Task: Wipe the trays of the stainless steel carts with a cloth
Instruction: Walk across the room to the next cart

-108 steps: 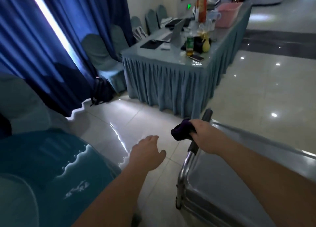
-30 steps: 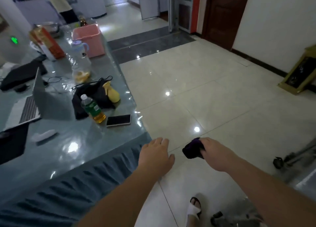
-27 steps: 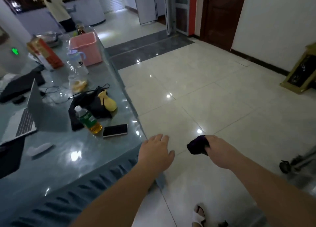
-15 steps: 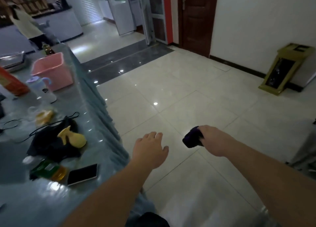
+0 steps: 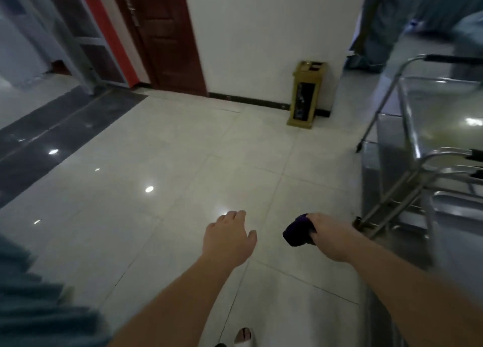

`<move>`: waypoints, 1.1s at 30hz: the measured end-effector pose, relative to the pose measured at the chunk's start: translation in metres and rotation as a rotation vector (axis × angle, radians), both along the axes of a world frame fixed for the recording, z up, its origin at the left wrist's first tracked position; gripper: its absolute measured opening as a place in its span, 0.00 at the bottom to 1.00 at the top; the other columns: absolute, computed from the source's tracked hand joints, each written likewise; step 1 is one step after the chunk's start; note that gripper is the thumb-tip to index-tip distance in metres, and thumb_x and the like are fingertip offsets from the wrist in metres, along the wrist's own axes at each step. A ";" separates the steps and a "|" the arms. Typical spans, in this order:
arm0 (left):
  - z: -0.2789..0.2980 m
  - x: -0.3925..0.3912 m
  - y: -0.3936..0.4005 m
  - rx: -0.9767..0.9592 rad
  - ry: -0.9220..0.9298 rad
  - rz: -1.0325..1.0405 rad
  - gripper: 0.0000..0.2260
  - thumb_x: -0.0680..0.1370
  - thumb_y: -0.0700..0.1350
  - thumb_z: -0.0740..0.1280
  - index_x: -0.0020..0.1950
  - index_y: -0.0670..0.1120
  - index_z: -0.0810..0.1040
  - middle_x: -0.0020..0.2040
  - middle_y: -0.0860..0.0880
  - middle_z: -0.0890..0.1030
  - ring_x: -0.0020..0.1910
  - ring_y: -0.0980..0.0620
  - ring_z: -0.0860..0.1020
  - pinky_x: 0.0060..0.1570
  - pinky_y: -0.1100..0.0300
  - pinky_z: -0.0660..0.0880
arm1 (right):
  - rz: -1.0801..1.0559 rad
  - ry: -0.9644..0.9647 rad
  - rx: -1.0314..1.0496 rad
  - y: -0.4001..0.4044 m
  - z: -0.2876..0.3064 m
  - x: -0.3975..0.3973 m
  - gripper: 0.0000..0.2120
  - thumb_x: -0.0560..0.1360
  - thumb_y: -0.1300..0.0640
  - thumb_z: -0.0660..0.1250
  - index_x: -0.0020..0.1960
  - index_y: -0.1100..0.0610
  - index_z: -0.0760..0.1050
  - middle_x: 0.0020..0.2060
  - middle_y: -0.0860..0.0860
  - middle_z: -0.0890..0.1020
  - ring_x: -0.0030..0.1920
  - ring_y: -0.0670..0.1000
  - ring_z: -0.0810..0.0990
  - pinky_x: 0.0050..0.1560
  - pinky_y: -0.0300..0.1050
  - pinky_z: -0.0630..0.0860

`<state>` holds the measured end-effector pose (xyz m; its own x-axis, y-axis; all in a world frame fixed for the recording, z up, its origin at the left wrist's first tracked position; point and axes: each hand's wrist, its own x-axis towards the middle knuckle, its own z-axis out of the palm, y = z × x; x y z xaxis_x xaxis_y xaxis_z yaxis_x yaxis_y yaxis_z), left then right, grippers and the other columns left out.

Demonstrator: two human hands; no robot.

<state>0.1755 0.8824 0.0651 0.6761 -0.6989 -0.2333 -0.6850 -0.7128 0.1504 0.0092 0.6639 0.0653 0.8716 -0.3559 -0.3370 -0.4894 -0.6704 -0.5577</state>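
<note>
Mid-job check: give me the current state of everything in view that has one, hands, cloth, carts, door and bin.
Left hand: empty, fingers relaxed, over the floor.
Right hand: gripping the cloth.
Dark purple cloth: bunched up, held off any surface.
Stainless steel carts: parked at the right, untouched; upper tray bare and shiny.
Dark red wooden door: closed.
Gold-coloured upright bin: standing against the white wall.

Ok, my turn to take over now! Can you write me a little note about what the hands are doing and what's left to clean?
Left hand: open, holding nothing, out over the floor.
Right hand: grips the bunched dark cloth.
Steel carts: parked to the right, trays in view; neither hand touches them.
Done: cannot tell whether any tray is wiped.
Left: bring the cloth to the carts and wipe each tray.
</note>
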 end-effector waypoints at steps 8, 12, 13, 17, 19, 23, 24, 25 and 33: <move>-0.014 0.047 -0.159 0.055 0.020 -0.376 0.29 0.83 0.62 0.56 0.81 0.51 0.65 0.76 0.49 0.73 0.71 0.46 0.73 0.66 0.48 0.71 | -0.283 0.186 -0.060 -0.075 -0.036 -0.029 0.09 0.83 0.53 0.61 0.62 0.44 0.72 0.57 0.42 0.77 0.54 0.44 0.75 0.57 0.41 0.70; -0.017 0.035 -0.250 0.022 0.009 -0.564 0.29 0.83 0.62 0.56 0.81 0.51 0.65 0.76 0.49 0.72 0.71 0.46 0.73 0.67 0.48 0.71 | -0.441 0.235 -0.082 -0.129 -0.055 -0.060 0.13 0.84 0.51 0.60 0.68 0.49 0.71 0.63 0.47 0.76 0.57 0.48 0.74 0.58 0.43 0.70; -0.016 0.031 -0.271 0.018 0.003 -0.603 0.28 0.83 0.62 0.56 0.81 0.51 0.65 0.76 0.49 0.72 0.71 0.46 0.73 0.67 0.48 0.71 | -0.483 0.238 -0.080 -0.142 -0.058 -0.068 0.14 0.84 0.51 0.60 0.68 0.49 0.71 0.63 0.48 0.76 0.58 0.49 0.75 0.59 0.44 0.71; -0.014 0.013 -0.340 0.039 0.004 -0.752 0.28 0.83 0.61 0.56 0.82 0.52 0.63 0.77 0.50 0.71 0.73 0.46 0.71 0.67 0.49 0.70 | -0.630 0.242 -0.044 -0.193 -0.064 -0.092 0.14 0.83 0.52 0.60 0.69 0.50 0.71 0.64 0.49 0.76 0.63 0.51 0.76 0.59 0.37 0.69; -0.016 0.008 -0.370 0.042 0.008 -0.817 0.28 0.84 0.61 0.56 0.82 0.52 0.63 0.77 0.50 0.70 0.74 0.47 0.70 0.69 0.48 0.69 | -0.688 0.221 -0.009 -0.214 -0.064 -0.097 0.12 0.83 0.52 0.61 0.66 0.48 0.72 0.61 0.47 0.77 0.64 0.51 0.76 0.56 0.32 0.68; -0.024 0.005 -0.425 0.072 0.027 -0.928 0.27 0.84 0.61 0.56 0.82 0.53 0.63 0.78 0.51 0.70 0.74 0.48 0.69 0.70 0.49 0.68 | -0.827 0.187 0.015 -0.245 -0.062 -0.096 0.15 0.83 0.51 0.60 0.69 0.51 0.73 0.64 0.50 0.77 0.62 0.51 0.76 0.63 0.44 0.71; -0.028 0.006 -0.439 0.085 0.030 -0.960 0.27 0.84 0.61 0.56 0.82 0.53 0.63 0.77 0.51 0.70 0.74 0.48 0.69 0.70 0.49 0.68 | -0.863 0.182 0.029 -0.250 -0.063 -0.095 0.15 0.84 0.52 0.60 0.69 0.52 0.73 0.64 0.50 0.77 0.62 0.51 0.77 0.63 0.44 0.71; -0.033 0.008 -0.454 0.097 0.032 -0.994 0.27 0.84 0.61 0.56 0.82 0.53 0.63 0.77 0.51 0.70 0.74 0.48 0.69 0.69 0.50 0.68 | -0.898 0.180 0.044 -0.254 -0.066 -0.093 0.15 0.84 0.52 0.60 0.69 0.52 0.73 0.64 0.50 0.77 0.61 0.50 0.77 0.62 0.43 0.71; -0.087 0.006 -0.589 0.241 0.026 -1.420 0.25 0.83 0.61 0.57 0.78 0.52 0.68 0.74 0.51 0.74 0.70 0.47 0.73 0.66 0.51 0.71 | -1.374 0.222 0.152 -0.259 -0.114 -0.079 0.15 0.83 0.53 0.60 0.69 0.52 0.71 0.66 0.52 0.76 0.64 0.54 0.75 0.64 0.48 0.72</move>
